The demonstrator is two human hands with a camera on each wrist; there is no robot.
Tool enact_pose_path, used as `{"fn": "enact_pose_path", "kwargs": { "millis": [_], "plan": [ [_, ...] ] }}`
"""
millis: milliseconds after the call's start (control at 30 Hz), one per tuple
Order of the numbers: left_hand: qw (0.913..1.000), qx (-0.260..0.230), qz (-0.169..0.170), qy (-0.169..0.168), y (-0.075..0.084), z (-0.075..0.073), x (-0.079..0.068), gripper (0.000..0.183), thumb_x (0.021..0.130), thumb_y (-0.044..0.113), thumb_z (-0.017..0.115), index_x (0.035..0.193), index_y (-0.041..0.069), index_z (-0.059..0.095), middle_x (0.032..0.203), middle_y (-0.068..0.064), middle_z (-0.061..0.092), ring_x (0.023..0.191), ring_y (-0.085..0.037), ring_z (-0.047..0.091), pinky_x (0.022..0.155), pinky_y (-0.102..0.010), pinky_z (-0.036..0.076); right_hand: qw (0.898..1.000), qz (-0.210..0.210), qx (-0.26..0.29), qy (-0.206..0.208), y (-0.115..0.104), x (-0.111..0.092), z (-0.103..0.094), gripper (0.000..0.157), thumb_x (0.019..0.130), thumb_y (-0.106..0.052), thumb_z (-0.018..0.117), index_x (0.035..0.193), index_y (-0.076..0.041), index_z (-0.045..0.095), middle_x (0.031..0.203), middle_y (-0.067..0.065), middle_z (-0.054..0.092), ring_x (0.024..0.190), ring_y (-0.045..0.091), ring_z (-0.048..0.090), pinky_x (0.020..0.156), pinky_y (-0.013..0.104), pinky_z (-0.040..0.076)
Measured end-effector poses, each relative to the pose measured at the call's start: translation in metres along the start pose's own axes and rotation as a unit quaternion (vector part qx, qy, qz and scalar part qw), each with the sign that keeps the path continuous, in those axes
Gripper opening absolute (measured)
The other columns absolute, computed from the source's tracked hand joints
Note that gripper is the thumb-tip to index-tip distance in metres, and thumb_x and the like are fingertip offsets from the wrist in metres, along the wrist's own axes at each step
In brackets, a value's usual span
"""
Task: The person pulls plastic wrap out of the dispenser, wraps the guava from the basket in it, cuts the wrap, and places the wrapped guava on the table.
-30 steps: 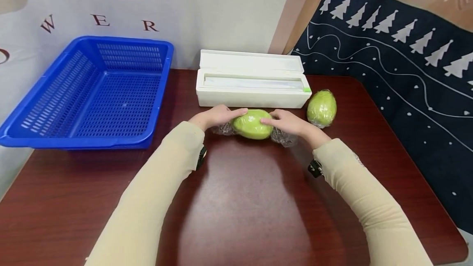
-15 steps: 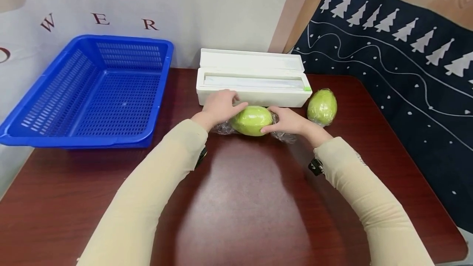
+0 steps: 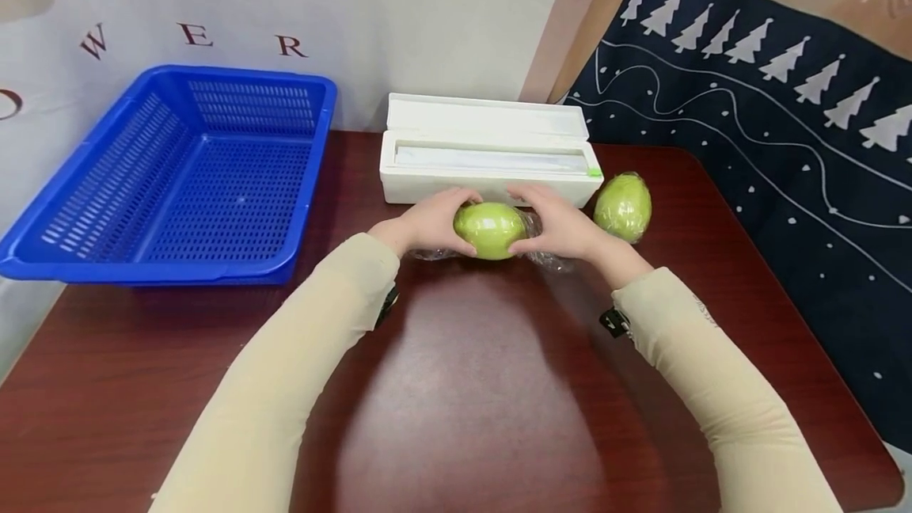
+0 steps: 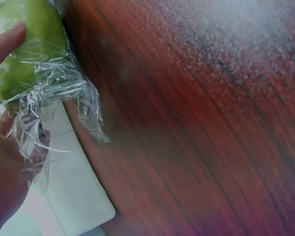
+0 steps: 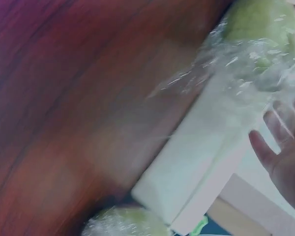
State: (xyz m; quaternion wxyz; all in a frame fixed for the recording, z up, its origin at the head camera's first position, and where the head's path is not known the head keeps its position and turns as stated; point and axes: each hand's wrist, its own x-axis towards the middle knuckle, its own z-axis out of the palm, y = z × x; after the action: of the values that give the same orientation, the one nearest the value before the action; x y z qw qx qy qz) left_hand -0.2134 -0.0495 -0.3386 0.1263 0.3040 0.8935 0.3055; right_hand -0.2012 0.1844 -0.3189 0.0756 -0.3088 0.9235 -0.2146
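Observation:
A green fruit (image 3: 488, 230), smooth and oval, lies on its side between my two hands, in front of the white box. My left hand (image 3: 430, 225) holds its left end, the thumb (image 4: 10, 42) lying on the skin in the left wrist view. At the other end, my right hand (image 3: 563, 226) cups it between thumb and fingers. Clear cling film covers the fruit, and its loose, crumpled ends (image 4: 91, 110) stick out at both sides. In the right wrist view, the right fingers (image 5: 265, 150) are spread behind the film (image 5: 236, 73).
Just behind the hands stands a long white cling film box (image 3: 420, 185), its lid raised and a roll inside. A second wrapped green fruit (image 3: 624, 208) sits at its right end. The blue plastic basket (image 3: 302, 204) occupies the table's (image 3: 463, 386) left back.
My left hand lifted its fingers toward the box, then came down round the fruit's left end. My right fingers shifted on the other end. The fruit moved slightly away from me.

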Motion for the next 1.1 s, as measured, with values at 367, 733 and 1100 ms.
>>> {"fn": "enact_pose_path", "kwargs": {
  "millis": [367,733,1100],
  "plan": [
    [0.9929,-0.087,-0.075,-0.029,-0.001,0.0,-0.003,0.071,0.082,0.035,0.068,0.136,0.004,0.035,0.139,-0.018,0.045,0.129,-0.028,0.042,0.109,-0.039,0.033,0.992,0.049,0.108,-0.031,0.014,-0.002,0.004,0.081,0.072,-0.017,0.08,0.138,0.003,0.037,0.139,0.021,0.044,0.131,0.034,0.04,0.111,0.046,0.028],
    [0.9841,-0.1,-0.129,-0.07,-0.008,-0.003,-0.008,0.053,0.091,0.051,0.047,0.119,0.007,0.057,0.123,-0.009,0.058,0.114,-0.021,0.05,0.099,-0.036,0.04,0.975,0.109,0.178,-0.08,0.022,-0.003,0.002,0.061,0.087,-0.027,0.062,0.139,-0.003,0.042,0.139,0.017,0.047,0.129,0.029,0.042,0.109,0.044,0.031],
    [0.9952,-0.043,-0.087,-0.011,-0.007,-0.001,-0.004,0.054,0.097,0.044,0.04,0.134,0.006,0.049,0.132,-0.012,0.054,0.125,-0.024,0.047,0.106,-0.038,0.036,0.982,0.076,0.161,-0.06,0.021,0.003,0.001,0.066,0.08,-0.025,0.073,0.137,-0.008,0.046,0.132,0.013,0.054,0.117,0.023,0.05,0.104,0.04,0.037]
  ]
}}
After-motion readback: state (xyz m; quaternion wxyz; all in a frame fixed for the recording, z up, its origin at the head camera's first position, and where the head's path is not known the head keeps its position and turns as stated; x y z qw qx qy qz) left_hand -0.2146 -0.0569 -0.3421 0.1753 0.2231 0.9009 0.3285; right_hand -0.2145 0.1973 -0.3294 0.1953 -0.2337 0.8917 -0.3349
